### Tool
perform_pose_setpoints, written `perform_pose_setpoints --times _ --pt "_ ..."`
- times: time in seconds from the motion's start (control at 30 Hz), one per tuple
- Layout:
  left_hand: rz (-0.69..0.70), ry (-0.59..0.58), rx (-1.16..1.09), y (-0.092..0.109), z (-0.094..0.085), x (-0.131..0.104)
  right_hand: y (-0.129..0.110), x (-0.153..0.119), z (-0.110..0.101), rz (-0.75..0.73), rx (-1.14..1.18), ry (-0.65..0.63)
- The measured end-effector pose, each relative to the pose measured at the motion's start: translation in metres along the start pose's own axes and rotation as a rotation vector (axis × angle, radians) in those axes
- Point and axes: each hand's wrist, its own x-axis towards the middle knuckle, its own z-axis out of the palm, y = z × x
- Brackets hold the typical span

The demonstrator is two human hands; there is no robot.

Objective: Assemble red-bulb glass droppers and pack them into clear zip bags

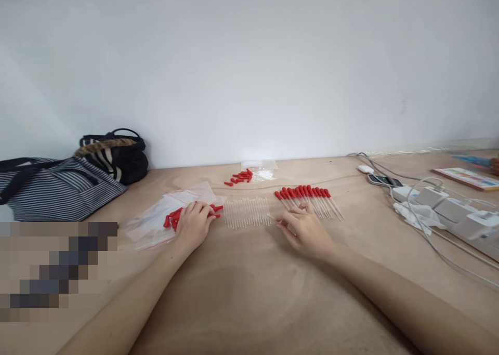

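Observation:
My left hand (pixel 194 224) rests over a pile of red rubber bulbs (pixel 167 221) on clear plastic bags (pixel 150 224), its fingers curled down on the bulbs; whether one is pinched is hidden. To its right, a row of thin clear tubes (pixel 247 212) lies side by side on the table. Just right of that row, my right hand (pixel 302 229) has its fingertips pinched together around a thin clear tube, whose end pokes out to the left. Behind this hand lie several tubes fitted with red bulbs (pixel 307 191), fanned out. Another small group of red bulbs (pixel 241 176) lies farther back.
A clear bag (pixel 263 171) lies at the back. Striped bag (pixel 70 186) and black bag (pixel 132 157) stand at the left. On the right are a power strip with white chargers (pixel 454 209), cables, a dark device (pixel 384 181), crumpled white plastic (pixel 419 215) and a colourful flat box (pixel 468 178).

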Motion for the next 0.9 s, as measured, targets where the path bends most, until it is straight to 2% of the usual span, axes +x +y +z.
perform_pose_setpoints --times 0.13,0.17,0.23,0.33,0.5,0.67,0.9 --pt "0.083 0.099 -0.327 0.032 -0.008 -0.016 -0.001 -0.006 0.005 -0.011 0.066 0.023" --pt "0.108 0.073 -0.416 0.043 -0.008 -0.022 0.000 -0.008 0.006 -0.013 0.079 0.017" --pt "0.158 -0.051 -0.529 0.064 -0.007 -0.033 0.002 -0.012 0.008 -0.013 0.098 -0.002" --pt "0.171 -0.148 -0.646 0.084 -0.004 -0.040 0.005 -0.015 0.009 -0.015 0.115 -0.031" --pt "0.126 -0.225 -0.719 0.086 -0.003 -0.036 0.003 -0.015 0.012 -0.050 0.144 -0.054" --pt "0.055 -0.192 -0.780 0.084 0.001 -0.035 -0.007 -0.014 0.017 -0.100 0.162 -0.063" --pt "0.005 -0.200 -0.821 0.083 0.004 -0.037 -0.016 -0.013 0.020 -0.069 0.192 -0.021"
